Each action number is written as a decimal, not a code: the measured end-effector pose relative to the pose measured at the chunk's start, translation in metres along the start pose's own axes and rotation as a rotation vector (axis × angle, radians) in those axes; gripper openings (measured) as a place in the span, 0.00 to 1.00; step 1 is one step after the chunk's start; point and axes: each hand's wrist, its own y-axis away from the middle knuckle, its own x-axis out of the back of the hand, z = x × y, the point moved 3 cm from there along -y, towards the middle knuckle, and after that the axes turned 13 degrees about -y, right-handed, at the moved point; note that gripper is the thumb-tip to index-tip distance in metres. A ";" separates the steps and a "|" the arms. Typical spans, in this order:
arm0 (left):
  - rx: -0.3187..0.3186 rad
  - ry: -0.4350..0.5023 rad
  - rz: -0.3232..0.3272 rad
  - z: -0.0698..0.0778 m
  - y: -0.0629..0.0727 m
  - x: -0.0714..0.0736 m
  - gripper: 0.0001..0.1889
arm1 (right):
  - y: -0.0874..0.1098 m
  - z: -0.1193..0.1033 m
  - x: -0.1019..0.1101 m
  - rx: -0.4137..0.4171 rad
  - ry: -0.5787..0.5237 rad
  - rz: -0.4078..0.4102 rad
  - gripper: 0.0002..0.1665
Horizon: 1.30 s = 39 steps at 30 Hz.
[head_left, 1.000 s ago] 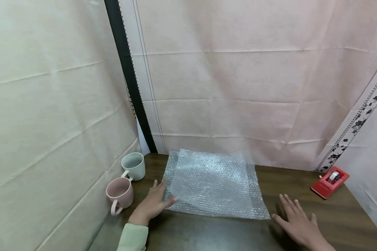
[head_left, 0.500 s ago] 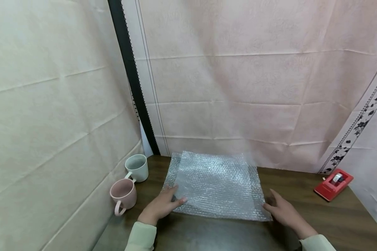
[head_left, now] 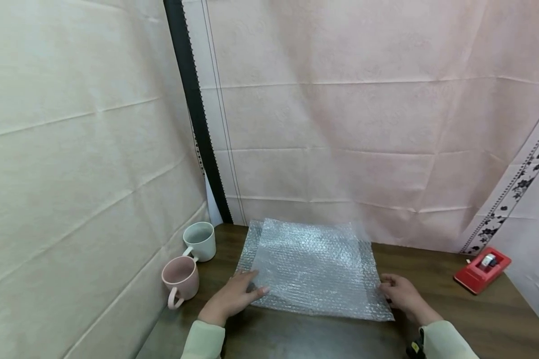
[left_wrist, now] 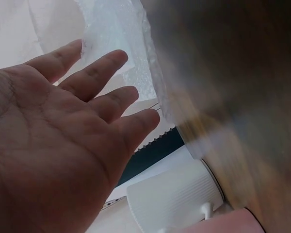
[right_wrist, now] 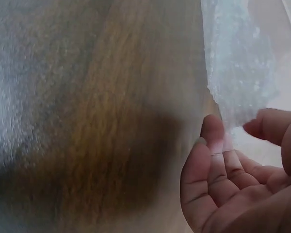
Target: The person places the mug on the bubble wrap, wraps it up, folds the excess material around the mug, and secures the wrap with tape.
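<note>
On brown tabletop [head_left: 433,274], bubble wrap [head_left: 312,269], left hand [head_left: 233,297] spread, right hand [head_left: 403,295] curled at edge — grip unclear

From my end, the bubble wrap [head_left: 314,269] reads as clear plastic, bumpy all over and glinting where light catches its cells. Beneath it, the tabletop [head_left: 296,335] shows brown wood grain, smooth, with a soft sheen towards six o'clock. At nine o'clock I have the pale green mug [head_left: 201,242], seemingly ceramic, its outer wall finely ribbed in my left wrist view, and the pink mug [head_left: 187,280], ceramic-looking too. The red tape dispenser [head_left: 475,279] at three o'clock looks like hard, glossy plastic. At twelve, the backdrop [head_left: 341,119] appears matt and creased; I can't tell whether it's cloth or coated sheeting.
</note>
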 end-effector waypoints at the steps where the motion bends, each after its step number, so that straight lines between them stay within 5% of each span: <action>1: -0.003 -0.001 -0.001 0.000 0.001 0.000 0.48 | 0.000 0.001 0.000 -0.003 -0.010 0.008 0.38; 19: 0.009 -0.011 0.050 0.001 0.006 0.001 0.47 | 0.012 0.008 0.001 -0.029 -0.118 0.053 0.33; 30: 0.116 -0.011 -0.011 -0.001 0.005 -0.001 0.48 | 0.023 0.015 0.005 -0.030 -0.166 0.049 0.34; 39: 0.136 -0.016 -0.020 -0.002 0.002 -0.004 0.50 | 0.033 0.017 0.008 -0.016 -0.173 0.045 0.34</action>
